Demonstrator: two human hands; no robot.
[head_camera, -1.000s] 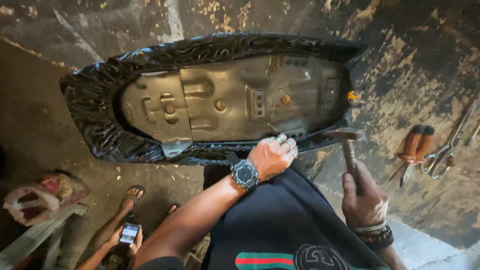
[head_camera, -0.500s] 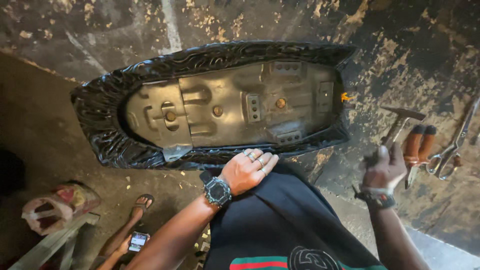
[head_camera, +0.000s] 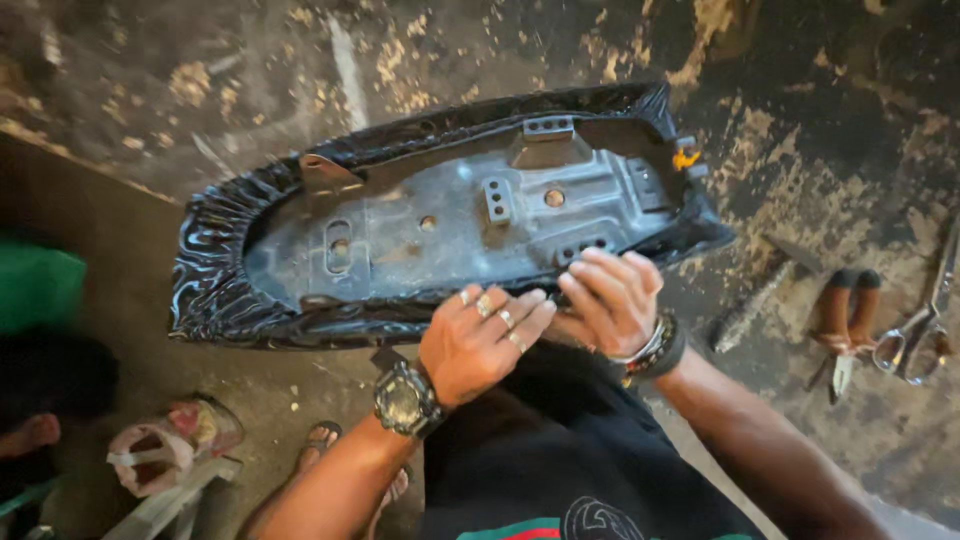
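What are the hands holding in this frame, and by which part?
Both the left hand and right hand grip the near edge of the upturned seat, on its black cover; no tool is held.

The upturned motorcycle seat (head_camera: 440, 230) lies lengthwise on the stained bench (head_camera: 800, 130), grey underside showing, glossy black cover wrinkled over its edges.

The bench (head_camera: 820, 130) is a dark, worn surface, stained almost black and flecked all over with pale, scuffed patches where the coating has come away. A pale streak runs across it near the top. At its left edge it drops to a brown concrete floor (head_camera: 110, 260), dusty and dim. Down there lie a crumpled plastic bag (head_camera: 150, 455), a grey slat (head_camera: 170, 505) and something green (head_camera: 35, 285). The light is low and warm, with deep shadow at the left.
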